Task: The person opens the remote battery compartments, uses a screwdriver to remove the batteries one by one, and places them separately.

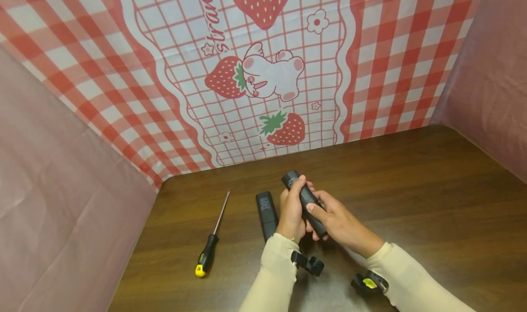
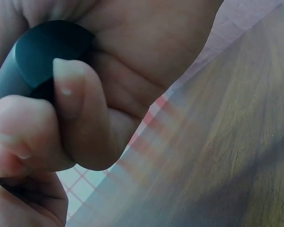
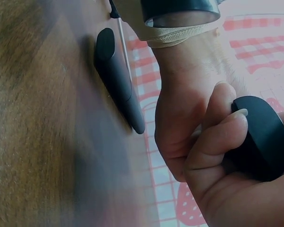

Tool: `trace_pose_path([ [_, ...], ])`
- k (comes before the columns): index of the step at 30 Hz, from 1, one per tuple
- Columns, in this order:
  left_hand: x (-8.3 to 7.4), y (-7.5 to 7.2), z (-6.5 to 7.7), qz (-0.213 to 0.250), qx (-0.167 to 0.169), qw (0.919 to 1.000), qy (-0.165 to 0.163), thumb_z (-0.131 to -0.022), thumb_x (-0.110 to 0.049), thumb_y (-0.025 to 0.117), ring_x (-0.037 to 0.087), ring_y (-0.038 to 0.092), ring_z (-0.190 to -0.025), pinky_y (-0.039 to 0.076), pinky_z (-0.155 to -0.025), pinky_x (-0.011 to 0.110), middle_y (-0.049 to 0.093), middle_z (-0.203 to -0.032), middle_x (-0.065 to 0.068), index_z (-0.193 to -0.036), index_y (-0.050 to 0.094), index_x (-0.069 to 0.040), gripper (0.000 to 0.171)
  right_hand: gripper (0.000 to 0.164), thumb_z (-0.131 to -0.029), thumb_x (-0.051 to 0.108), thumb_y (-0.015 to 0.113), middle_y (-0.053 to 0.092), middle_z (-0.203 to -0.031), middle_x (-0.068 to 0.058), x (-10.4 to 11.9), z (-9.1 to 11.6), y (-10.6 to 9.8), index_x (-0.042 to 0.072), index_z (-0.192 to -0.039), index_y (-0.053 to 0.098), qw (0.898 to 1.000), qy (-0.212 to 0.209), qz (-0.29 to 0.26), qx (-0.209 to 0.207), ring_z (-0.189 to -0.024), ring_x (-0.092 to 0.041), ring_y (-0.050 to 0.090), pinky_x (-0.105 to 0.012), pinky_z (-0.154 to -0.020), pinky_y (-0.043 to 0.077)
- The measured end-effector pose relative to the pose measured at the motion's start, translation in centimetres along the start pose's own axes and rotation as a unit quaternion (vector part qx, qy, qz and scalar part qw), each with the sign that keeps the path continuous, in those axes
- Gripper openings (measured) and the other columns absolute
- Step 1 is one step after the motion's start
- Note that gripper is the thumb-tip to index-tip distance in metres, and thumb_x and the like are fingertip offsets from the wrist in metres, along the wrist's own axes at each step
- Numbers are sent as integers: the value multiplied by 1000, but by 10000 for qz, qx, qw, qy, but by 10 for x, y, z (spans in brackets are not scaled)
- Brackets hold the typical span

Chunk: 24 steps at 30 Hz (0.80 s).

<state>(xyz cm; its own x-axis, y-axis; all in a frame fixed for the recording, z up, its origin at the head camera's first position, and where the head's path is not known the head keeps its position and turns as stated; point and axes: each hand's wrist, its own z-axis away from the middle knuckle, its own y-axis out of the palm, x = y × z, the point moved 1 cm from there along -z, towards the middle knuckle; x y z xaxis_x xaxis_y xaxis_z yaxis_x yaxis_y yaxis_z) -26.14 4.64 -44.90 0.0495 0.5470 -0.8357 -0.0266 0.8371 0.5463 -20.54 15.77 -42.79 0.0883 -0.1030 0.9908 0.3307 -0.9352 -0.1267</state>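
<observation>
Both hands hold a long black case (image 1: 308, 199) with rounded sides and small pale lettering near its far end. My left hand (image 1: 290, 213) grips its upper part, thumb along the top. Lower down, my right hand (image 1: 339, 220) holds it with the thumb pressed on its upper face. In the left wrist view the flat end of the case (image 2: 47, 52) shows above curled fingers. From the right wrist, fingertips curl over the case's end (image 3: 262, 137). A similar black case (image 1: 266, 211), with lettering and a seam across it, lies on the table beside the left hand, partly hidden by that arm.
A screwdriver (image 1: 211, 248) with a black and yellow handle lies left of the second case. The brown wooden table (image 1: 411, 202) meets a red checkered cloth (image 1: 391, 60) with strawberries at the back. Pink cloth (image 1: 61, 165) hangs on both sides.
</observation>
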Motion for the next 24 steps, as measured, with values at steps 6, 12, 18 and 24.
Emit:
trace_pose_path([
  [6,1,2,1,0,4,10000,1,-91,-30,69,14,61,-75,51,-72,26,63,-81,5,-90,67,-2,28,36,-107,22,47,62,-76,-19,1,1,-1,-4,-130,38,9999,16,-142,44,-55,-25,61,-31,-47,46],
  [12,2,2,1,-2,22,10000,-43,-91,-31,69,14,60,-75,50,-73,27,63,-81,5,-90,66,-3,28,33,-107,19,44,62,-75,-20,0,1,-2,-6,-128,37,9995,46,-309,76,-54,-22,60,-29,-46,44],
  [18,4,2,-1,-42,36,10000,-37,-91,-30,69,15,60,-76,50,-72,27,63,-81,6,-90,66,-2,28,34,-107,19,45,62,-74,-17,-1,1,-2,-6,-128,37,9992,80,-384,16,-54,-23,59,-30,-46,44],
  [24,5,5,-2,-60,88,9999,-19,-91,-30,69,15,60,-76,50,-73,27,63,-82,6,-89,66,-3,28,34,-107,19,45,62,-74,-16,-1,2,-3,-5,-129,38,9994,75,-327,-119,-54,-24,59,-30,-46,45],
])
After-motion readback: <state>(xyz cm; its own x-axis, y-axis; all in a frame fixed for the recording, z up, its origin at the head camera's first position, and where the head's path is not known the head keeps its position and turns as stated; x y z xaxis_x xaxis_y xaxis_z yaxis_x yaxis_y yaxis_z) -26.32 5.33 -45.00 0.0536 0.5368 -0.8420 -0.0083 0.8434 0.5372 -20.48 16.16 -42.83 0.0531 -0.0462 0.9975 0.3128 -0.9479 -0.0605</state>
